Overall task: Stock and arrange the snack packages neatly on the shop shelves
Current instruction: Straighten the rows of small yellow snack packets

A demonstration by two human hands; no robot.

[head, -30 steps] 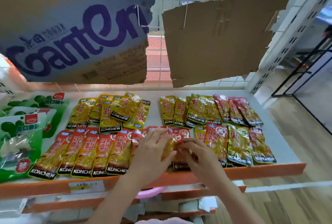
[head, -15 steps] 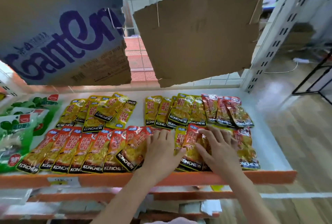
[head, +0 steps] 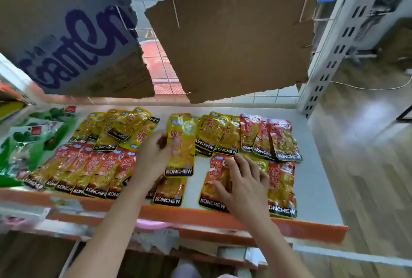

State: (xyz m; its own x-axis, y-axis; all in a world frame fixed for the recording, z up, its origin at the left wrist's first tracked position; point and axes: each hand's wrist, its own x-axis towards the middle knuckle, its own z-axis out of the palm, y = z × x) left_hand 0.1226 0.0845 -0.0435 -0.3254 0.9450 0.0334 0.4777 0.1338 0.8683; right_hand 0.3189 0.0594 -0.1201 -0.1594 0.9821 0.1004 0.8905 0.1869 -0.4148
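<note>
1. Straightening snack packs on a shelf (head: 223,217) with an orange front lip; judged mid-task, front row has gaps.
2. Right hand (head: 244,185) lies flat, fingers straight and spread, pressing on a red pack (head: 215,179) in the front row near the lip. Grip released, nothing pinched.
3. Left hand (head: 153,155) holds a yellow pack (head: 181,146) by its left long edge, thumb and fingers around it. Pack is upright-ish, lifted or sliding over the row; cannot tell if its bottom touches the shelf. Grip clenched on that pack.
4. Just below it another yellow pack (head: 170,190) sits at the lip, partly under the held one.
5. Left of the left hand: overlapped row of red packs (head: 89,170). Right end: a pack (head: 282,188) beside the right hand.
6. Back row: yellow pile (head: 122,128), then yellow and red packs (head: 270,139) overlapping. Green bags (head: 26,144) at far left.
7. Handling guess: packs look light, glossy, floppy film, so slippery and prone to fan out. Best taken at a side edge or sealed end, or pushed flat with the palm.
8. Above: torn cardboard sheets (head: 234,39) hang over the shelf.
</note>
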